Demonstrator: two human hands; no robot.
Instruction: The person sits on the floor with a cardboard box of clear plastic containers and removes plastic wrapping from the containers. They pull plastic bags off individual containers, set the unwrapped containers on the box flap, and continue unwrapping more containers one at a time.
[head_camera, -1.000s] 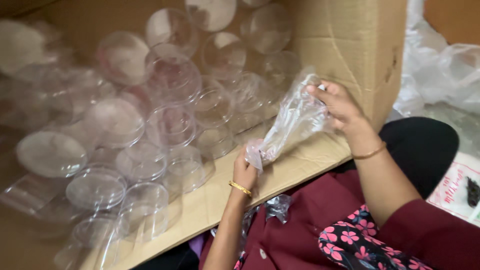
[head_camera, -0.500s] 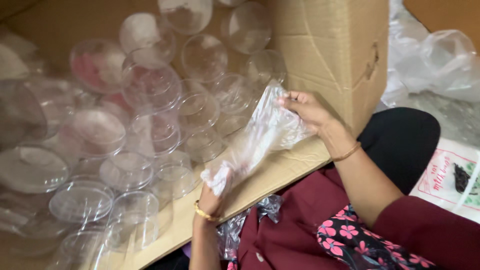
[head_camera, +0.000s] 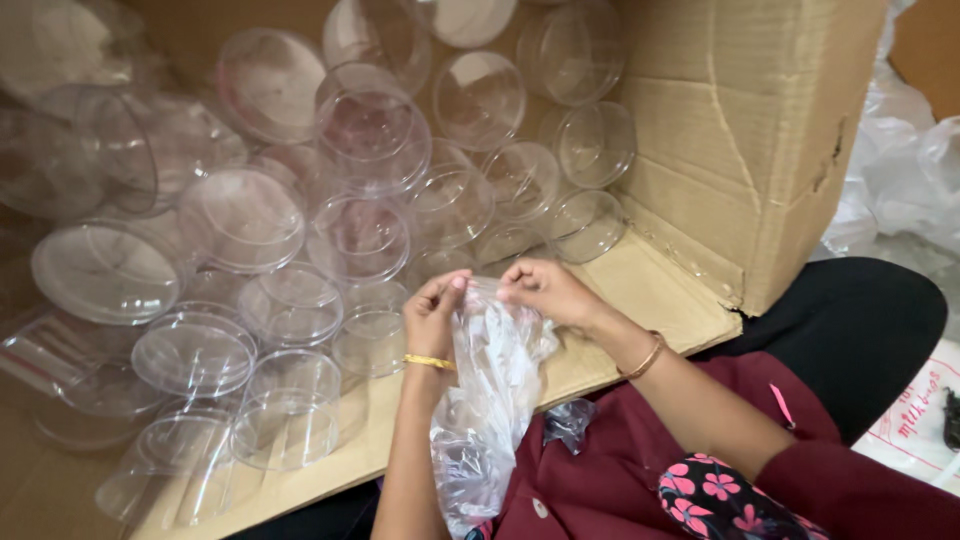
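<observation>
Bag (head_camera: 492, 380) between hands (head_camera: 490, 300) (pinched top).

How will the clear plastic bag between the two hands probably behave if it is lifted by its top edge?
The clear plastic bag is probably floppy: it hangs crumpled below the left hand and right hand, which pinch its top. It looks thin and see-through, so likely very light. Its glossy film may slip between fingertips.
</observation>
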